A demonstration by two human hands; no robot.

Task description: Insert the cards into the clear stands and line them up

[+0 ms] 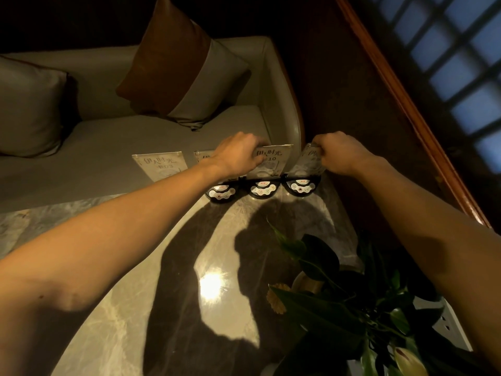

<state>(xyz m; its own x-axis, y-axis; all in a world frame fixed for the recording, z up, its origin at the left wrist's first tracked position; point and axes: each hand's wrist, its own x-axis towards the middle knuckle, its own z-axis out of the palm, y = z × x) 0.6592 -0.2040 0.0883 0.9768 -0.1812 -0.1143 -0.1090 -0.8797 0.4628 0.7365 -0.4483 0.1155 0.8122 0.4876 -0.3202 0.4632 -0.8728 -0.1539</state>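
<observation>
The right hand [342, 156] pinches the tilted stand [309, 165] at its 9 o'clock, while the left hand [238, 156] grips the upright middle stand [273, 164] beside it.

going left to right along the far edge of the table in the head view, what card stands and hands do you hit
free-standing card stand → left hand → stand marked 10 → tilted stand → right hand. A further stand sits mostly behind the left hand, so it is left out.

Both forearms bare, no sleeves/watch/rings seen; left hand [238, 154] & right hand [343, 153] ungloved
</observation>
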